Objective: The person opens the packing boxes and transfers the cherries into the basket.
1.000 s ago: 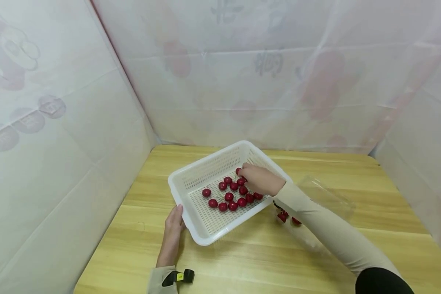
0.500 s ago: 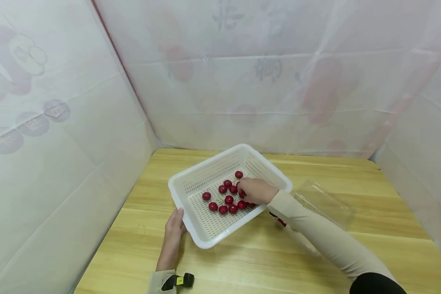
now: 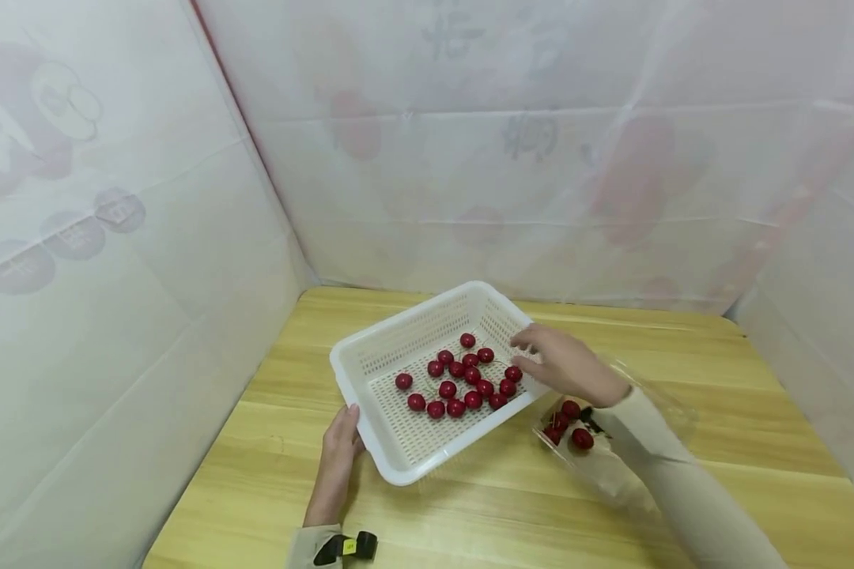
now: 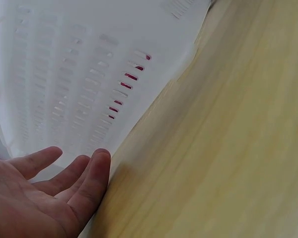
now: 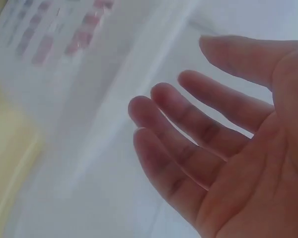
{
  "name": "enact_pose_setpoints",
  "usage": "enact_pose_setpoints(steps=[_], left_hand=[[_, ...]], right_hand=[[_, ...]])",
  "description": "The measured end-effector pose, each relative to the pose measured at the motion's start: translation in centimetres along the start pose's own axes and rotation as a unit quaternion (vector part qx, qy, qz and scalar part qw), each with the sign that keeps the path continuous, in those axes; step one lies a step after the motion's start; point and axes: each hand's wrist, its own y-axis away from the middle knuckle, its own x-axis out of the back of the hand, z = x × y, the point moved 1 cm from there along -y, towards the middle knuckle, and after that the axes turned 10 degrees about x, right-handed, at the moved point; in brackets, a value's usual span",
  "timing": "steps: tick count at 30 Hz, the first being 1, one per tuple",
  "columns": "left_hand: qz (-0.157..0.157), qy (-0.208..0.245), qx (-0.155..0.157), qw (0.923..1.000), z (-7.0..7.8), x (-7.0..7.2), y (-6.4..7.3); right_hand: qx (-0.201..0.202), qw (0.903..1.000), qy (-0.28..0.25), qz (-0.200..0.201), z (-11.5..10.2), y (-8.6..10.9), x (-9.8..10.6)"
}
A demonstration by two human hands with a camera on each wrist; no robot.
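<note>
A white slotted plastic basket [image 3: 370,435] sits at an angle on the wooden table, with several red cherries [image 3: 472,376] spread over its floor. My left hand [image 3: 340,438] holds the basket's left end, thumb at the rim; in the left wrist view its other fingers [image 4: 92,186] lie along the outer wall. Over the basket's right rim hovers my right hand [image 3: 565,363], fingers apart and nothing between them. The right wrist view shows that palm bare, fingers loosely bent. Beneath the right forearm, a clear plastic box [image 3: 546,444] contains several more cherries [image 3: 582,438], partly hidden by the sleeve.
The box's clear lid [image 3: 672,399] lies to the right, partly behind the right arm. Printed white sheets [image 3: 462,166] wall in the table [image 3: 285,379] at the back and both sides. A strap with a small black device [image 3: 356,545] is round the left wrist.
My right hand has let go of cherries in the basket and drawn back right to its rim. More cherries in the basket and the box are uncovered. The left hand stays put.
</note>
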Motion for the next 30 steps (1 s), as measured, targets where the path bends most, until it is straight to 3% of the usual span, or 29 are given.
enact_pose_setpoints(steps=[3, 7, 13, 21, 30], left_hand=[[-0.001, -0.002, -0.002, 1.0000, 0.2, 0.1, 0.2], [-0.003, 0.001, -0.004, 1.0000, 0.5, 0.4, 0.3], [-0.002, -0.002, -0.006, 1.0000, 0.8, 0.6, 0.1], [-0.005, 0.009, 0.000, 0.9999, 0.7, 0.1, -0.1], [-0.007, 0.007, 0.008, 0.9999, 0.1, 0.1, -0.1]], right_hand=[[-0.032, 0.9990, -0.012, 0.030, 0.8, 3.3, 1.1], [-0.086, 0.9953, -0.015, 0.041, 1.0, 7.6, 0.9], [-0.075, 0.9968, 0.007, 0.026, 1.4, 11.5, -1.1], [-0.049, 0.9987, 0.003, -0.013, 2.6, 13.5, -2.7], [0.017, 0.9988, 0.045, 0.005, 3.3, 13.5, -5.3]])
